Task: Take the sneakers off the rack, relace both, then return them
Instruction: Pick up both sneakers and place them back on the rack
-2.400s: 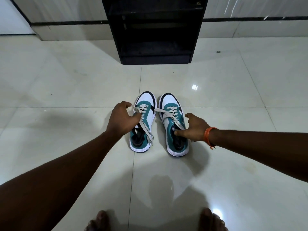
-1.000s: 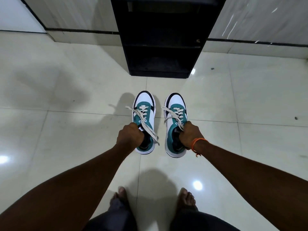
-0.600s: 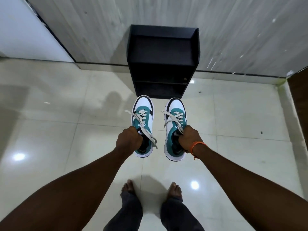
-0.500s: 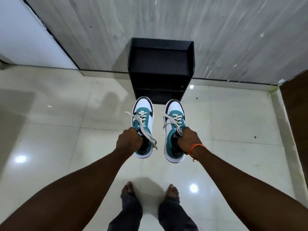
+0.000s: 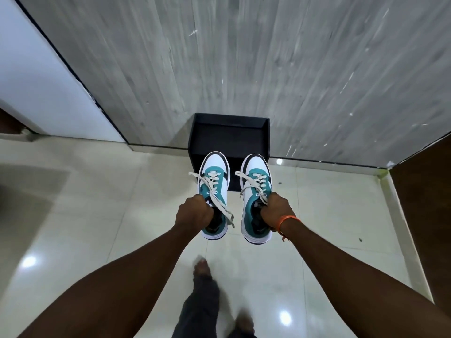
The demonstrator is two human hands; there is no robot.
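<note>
Two white, teal and black sneakers hang in the air in front of me, toes pointing away. My left hand (image 5: 194, 212) grips the left sneaker (image 5: 214, 181) at its collar. My right hand (image 5: 274, 209) grips the right sneaker (image 5: 255, 186) the same way. Pale laces run through the eyelets of both, with loose ends trailing off the left one. The black shoe rack (image 5: 229, 139) stands against the wall just beyond the toes, its top surface bare.
A grey wood-grain wall (image 5: 244, 57) rises behind the rack. A white panel (image 5: 36, 81) stands at the left and a dark brown surface (image 5: 429, 203) at the right. Glossy cream floor tiles (image 5: 97, 203) lie below, with my bare feet (image 5: 202, 267) in mid-step.
Both hands lifted the sneakers off the floor as I stood up. I have stepped toward the rack, which now sits right behind the sneakers' toes.
</note>
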